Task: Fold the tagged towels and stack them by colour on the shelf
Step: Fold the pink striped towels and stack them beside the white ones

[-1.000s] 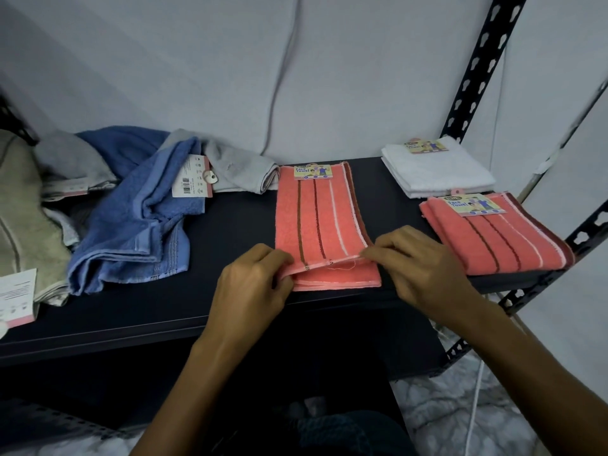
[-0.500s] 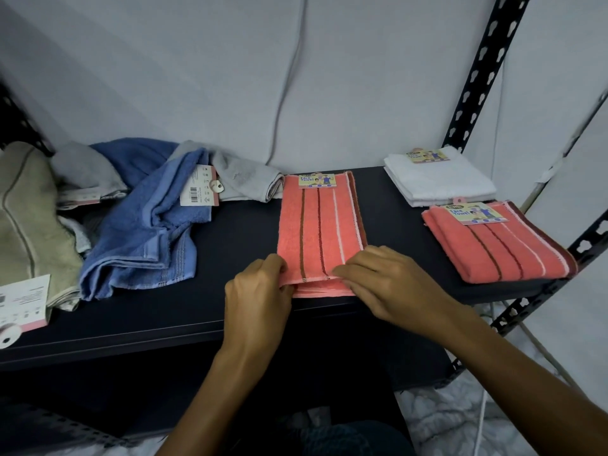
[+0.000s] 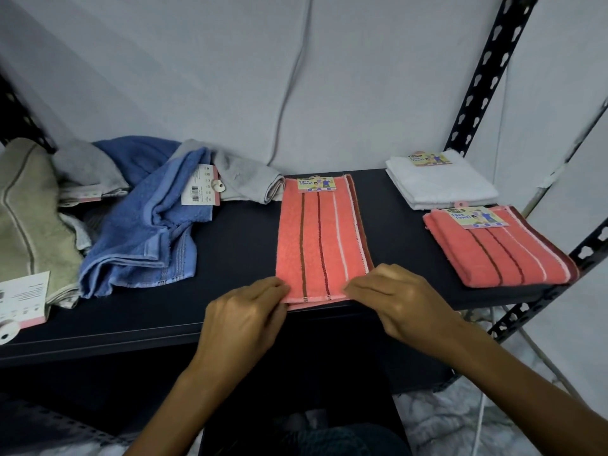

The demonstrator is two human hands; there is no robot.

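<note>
A coral striped face towel (image 3: 320, 238), folded into a long strip with its tag at the far end, lies in the middle of the black shelf (image 3: 131, 324). My left hand (image 3: 245, 315) pinches its near left corner. My right hand (image 3: 399, 299) pinches its near right corner. A folded coral towel (image 3: 503, 250) with a tag lies at the right, and behind it sits a folded white towel (image 3: 439, 179). Unfolded towels lie at the left: a blue one (image 3: 144, 232) with a tag, a grey one (image 3: 243, 176) and a beige one (image 3: 28, 212).
A black perforated upright (image 3: 487, 70) stands at the back right corner. A grey cable (image 3: 292, 80) hangs down the wall behind the shelf. A loose white and pink tag (image 3: 23, 297) lies at the left front edge.
The upper layer that my hands held raised now lies flat, its near edge aligned with the lower one. Both hands have shifted slightly nearer the shelf's front edge.
</note>
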